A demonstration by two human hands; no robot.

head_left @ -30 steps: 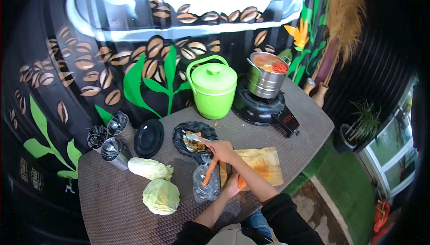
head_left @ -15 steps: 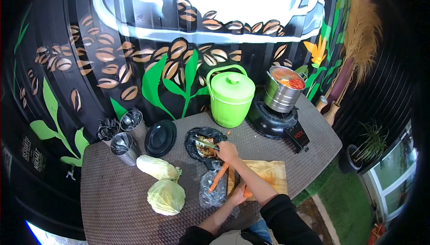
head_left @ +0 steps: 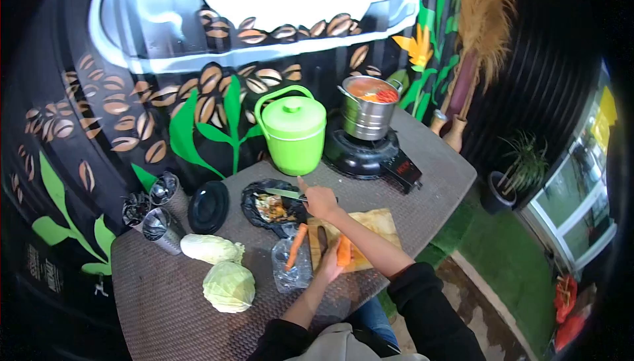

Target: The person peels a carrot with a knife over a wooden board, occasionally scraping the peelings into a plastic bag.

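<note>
My right hand [head_left: 321,202] is closed round the handle of a knife [head_left: 284,193], whose blade points left over a black bag [head_left: 252,204] holding food scraps. Lower down, my left hand [head_left: 332,263] grips an orange carrot piece [head_left: 344,251] at the left part of the wooden cutting board [head_left: 375,223]. Another carrot [head_left: 296,247] lies on a clear plastic bag [head_left: 282,275], left of the board. A small orange piece [head_left: 301,181] shows just above my right hand.
Left on the table [head_left: 158,295] are a cabbage [head_left: 228,286], a long pale cabbage [head_left: 211,249], a black lid [head_left: 209,206] and metal cutlery holders [head_left: 162,230]. Behind stand a green bucket [head_left: 294,138] and a steel pot [head_left: 370,115] on a black stove [head_left: 362,156].
The view has shifted, so the table's contents appear further left. The carrot piece in my left hand now shows more clearly over the board. My right hand still holds the knife near the black bag.
</note>
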